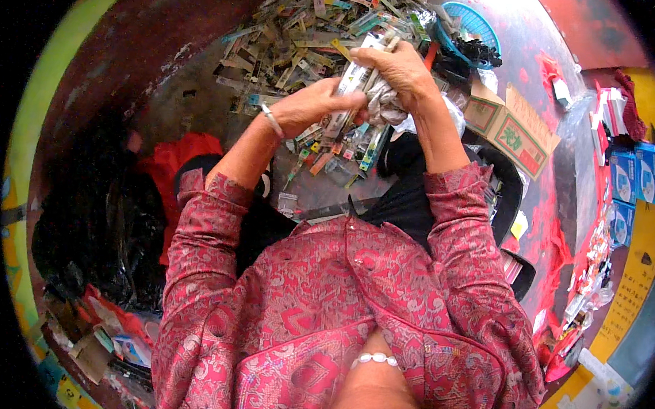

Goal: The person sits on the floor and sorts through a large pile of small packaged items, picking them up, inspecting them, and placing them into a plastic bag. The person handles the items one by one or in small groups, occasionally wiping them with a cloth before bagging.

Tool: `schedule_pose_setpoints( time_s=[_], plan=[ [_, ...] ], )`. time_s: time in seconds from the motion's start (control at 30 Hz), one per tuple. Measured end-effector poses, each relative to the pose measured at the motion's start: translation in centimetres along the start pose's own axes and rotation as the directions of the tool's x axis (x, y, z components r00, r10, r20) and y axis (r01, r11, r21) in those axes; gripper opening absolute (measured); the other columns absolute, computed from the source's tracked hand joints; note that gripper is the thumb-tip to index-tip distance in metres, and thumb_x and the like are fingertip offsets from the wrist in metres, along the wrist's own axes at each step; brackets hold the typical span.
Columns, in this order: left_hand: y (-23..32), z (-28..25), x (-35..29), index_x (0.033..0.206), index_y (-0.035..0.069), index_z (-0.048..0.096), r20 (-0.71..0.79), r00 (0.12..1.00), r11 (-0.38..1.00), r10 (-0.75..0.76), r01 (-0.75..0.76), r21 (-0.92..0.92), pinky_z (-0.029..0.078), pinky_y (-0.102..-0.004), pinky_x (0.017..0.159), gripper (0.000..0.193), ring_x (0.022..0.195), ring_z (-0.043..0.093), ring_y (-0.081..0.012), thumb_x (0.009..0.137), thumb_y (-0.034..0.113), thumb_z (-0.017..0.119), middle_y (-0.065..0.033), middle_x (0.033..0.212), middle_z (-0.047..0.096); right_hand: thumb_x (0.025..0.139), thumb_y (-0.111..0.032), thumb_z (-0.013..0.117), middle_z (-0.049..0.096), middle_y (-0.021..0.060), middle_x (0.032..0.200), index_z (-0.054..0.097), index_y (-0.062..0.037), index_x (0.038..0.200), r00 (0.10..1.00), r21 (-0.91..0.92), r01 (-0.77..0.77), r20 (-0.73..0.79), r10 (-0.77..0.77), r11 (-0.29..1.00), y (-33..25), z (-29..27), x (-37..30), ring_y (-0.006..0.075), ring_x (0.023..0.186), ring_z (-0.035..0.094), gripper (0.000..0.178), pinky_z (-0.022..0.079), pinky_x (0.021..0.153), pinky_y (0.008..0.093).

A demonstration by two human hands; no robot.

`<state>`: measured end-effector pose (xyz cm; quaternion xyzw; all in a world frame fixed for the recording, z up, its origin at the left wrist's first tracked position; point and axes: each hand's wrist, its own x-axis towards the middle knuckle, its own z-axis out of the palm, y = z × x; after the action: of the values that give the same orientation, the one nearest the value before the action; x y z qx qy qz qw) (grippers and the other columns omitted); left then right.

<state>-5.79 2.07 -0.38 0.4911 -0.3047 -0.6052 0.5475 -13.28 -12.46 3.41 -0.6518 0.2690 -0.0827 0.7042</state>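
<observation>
Above a heap of narrow, clear-and-coloured packets (294, 53), my two hands meet around one bundle. My left hand (311, 107), with a bracelet at its wrist, grips a long, slim white packet (353, 79) from the lower side, its thumb lying across it. A crumpled greyish-white cloth (383, 103) hangs against the packet. Closed at the upper end, my right hand (398, 67) pinches the packet and cloth together; its fingertips are partly hidden. More loose slim packets (322, 160) lie below my hands.
A blue plastic basket (489, 25) with black items stands at the far right. Near my right forearm is an opened brown cardboard box (521, 132). Black plastic bags (100, 216) and red plastic (187, 151) lie on the left. Blue boxes (636, 174) are stacked at the right edge.
</observation>
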Motion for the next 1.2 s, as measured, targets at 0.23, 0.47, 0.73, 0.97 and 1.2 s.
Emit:
schedule_pose_setpoints(
  time_s=[0.23,0.47,0.73,0.97,1.2],
  plan=[
    [0.2,0.0,0.2,0.100,-0.002,0.048,-0.004,0.998,0.941,0.070,-0.068,-0.331,0.045,-0.0220,0.055,0.028,0.063,0.053,-0.0113,0.083,0.020,0.049,-0.0080,0.078,0.057,0.065,-0.044,0.066,0.058,0.0044,0.073,0.061,-0.0005,0.089,0.997,-0.295,0.072,-0.006,-0.077,0.953,0.3,-3.6,2.1,0.0145,0.072,0.052,0.050,0.040,0.067,0.0267],
    [0.1,-0.1,0.2,0.096,-0.001,0.049,-0.073,0.994,0.940,0.080,-0.100,-0.327,0.042,-0.0225,0.049,0.022,0.057,0.048,-0.0100,0.083,0.016,0.049,-0.0073,0.075,0.055,0.071,-0.015,0.063,0.058,0.0037,0.069,0.060,-0.0052,0.074,0.687,-0.257,0.600,-0.320,-0.653,0.757,-0.6,-1.8,0.7,0.0124,0.058,0.055,0.011,0.046,0.054,0.0244],
    [0.8,0.9,-0.7,0.100,0.000,0.044,0.039,0.994,0.992,0.099,-0.096,-0.079,0.039,-0.0196,0.049,0.025,0.054,0.046,-0.0074,0.082,0.016,0.047,-0.0067,0.072,0.056,0.070,-0.019,0.056,0.055,0.0069,0.067,0.059,-0.0100,0.070,0.390,-0.802,0.583,0.136,-0.911,0.129,1.1,-1.6,2.4,0.0256,0.064,0.055,0.009,0.044,0.055,0.0357],
    [-0.7,-0.6,0.5,0.107,-0.004,0.044,-0.091,0.995,0.917,0.033,-0.066,-0.394,0.040,-0.0192,0.046,0.030,0.054,0.046,-0.0084,0.083,0.015,0.046,-0.0077,0.075,0.055,0.075,-0.016,0.053,0.056,0.0126,0.062,0.057,-0.0001,0.070,0.612,-0.490,0.398,-0.489,-0.622,0.776,-3.3,-3.0,0.6,0.0238,0.056,0.056,0.017,0.042,0.054,0.0331],
    [-1.9,-1.0,0.8,0.104,0.000,0.047,-0.336,0.942,0.841,-0.013,-0.172,-0.513,0.047,-0.0295,0.077,0.027,0.088,0.055,-0.0160,0.084,0.018,0.048,-0.0077,0.096,0.055,0.071,-0.017,0.059,0.056,0.0090,0.067,0.057,-0.0072,0.083,0.620,-0.532,0.739,0.298,-0.726,0.413,2.4,4.4,-1.4,0.0225,0.064,0.056,0.015,0.044,0.059,0.0302]
  ],
)
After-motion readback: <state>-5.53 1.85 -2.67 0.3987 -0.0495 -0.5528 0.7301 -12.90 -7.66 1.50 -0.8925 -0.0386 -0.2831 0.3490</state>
